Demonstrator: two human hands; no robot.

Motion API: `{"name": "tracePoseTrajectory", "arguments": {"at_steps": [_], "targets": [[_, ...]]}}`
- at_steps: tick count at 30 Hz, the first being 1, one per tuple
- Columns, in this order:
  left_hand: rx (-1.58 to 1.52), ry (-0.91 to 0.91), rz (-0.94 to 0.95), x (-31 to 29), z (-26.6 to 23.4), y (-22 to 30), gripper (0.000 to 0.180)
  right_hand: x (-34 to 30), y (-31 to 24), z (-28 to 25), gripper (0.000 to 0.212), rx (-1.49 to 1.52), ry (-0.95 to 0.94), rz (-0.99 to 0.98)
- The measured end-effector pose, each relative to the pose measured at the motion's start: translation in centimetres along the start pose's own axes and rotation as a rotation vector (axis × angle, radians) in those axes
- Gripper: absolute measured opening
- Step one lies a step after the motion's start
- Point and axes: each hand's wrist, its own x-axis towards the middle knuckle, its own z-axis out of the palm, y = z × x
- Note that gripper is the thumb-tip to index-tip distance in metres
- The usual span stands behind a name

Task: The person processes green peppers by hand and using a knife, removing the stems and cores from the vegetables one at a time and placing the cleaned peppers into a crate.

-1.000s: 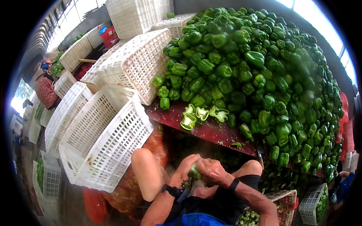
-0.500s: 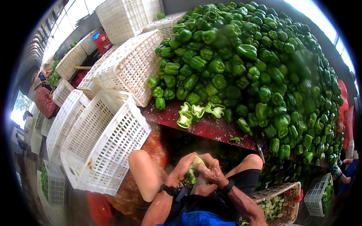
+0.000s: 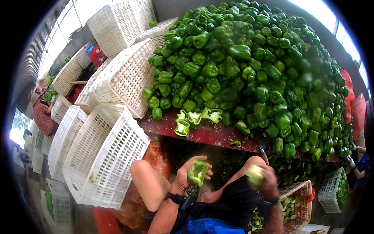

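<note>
A hollowed piece of green bell pepper (image 3: 198,172) rests in my left hand (image 3: 183,175), its fingers curled round it and its cut opening showing. My right hand (image 3: 268,180), smeared by motion, is closed on a pale green pepper core (image 3: 255,175) above my knee. In front of me on the red table (image 3: 167,124) lie cut-open pepper pieces (image 3: 182,127) with their pale insides showing. A knife (image 3: 261,143) lies at the table's edge, its handle toward me. Behind the cut pieces rises a large heap of whole green bell peppers (image 3: 241,74).
White plastic crates (image 3: 105,156) stand and lean at my left, in front of a net sack (image 3: 156,156). At my lower right a crate (image 3: 307,191) holds pale pepper scraps (image 3: 288,206). Other people (image 3: 43,115) work at far left and at the right edge.
My two hands, together on one pepper before, have come apart. The right has swung right with the core, while the left keeps the hollow piece. The view has shifted slightly.
</note>
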Motion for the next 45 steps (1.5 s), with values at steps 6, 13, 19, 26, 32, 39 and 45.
{"name": "tracePoseTrajectory", "arguments": {"at_steps": [6, 13, 19, 26, 32, 39, 45], "targets": [[0.039, -0.062, 0.214, 1.3, 1.1, -1.2, 0.055, -8.3, -2.9, -9.8, 0.016, -0.979, 0.245, -0.178], [0.286, 0.042, 0.367, 1.5, 3.4, -5.1, 0.051, 1.4, 5.3, 9.9, 0.032, -0.096, -0.035, 0.103], [0.948, 0.244, 0.501, 2.2, -0.4, -5.7, 0.044, 2.0, 1.6, 14.2, 0.045, 0.079, 0.221, -0.148], [0.274, 0.406, 0.295, 1.9, -1.4, -3.7, 0.051, 4.4, -0.1, 11.4, 0.05, 0.142, 0.105, 0.085], [-0.234, 0.488, 0.17, 2.2, -2.5, -4.2, 0.052, 6.0, 2.3, 12.4, 0.027, 0.201, 0.122, -0.009], [-0.35, 0.349, 0.054, 2.3, -2.8, -5.5, 0.03, 6.4, 6.1, 15.2, 0.032, -0.263, 0.239, -0.262], [0.012, 0.665, 0.042, 1.4, -3.4, -4.3, 0.056, 6.8, 3.1, 15.3, 0.034, 0.228, 0.026, -0.021]]}}
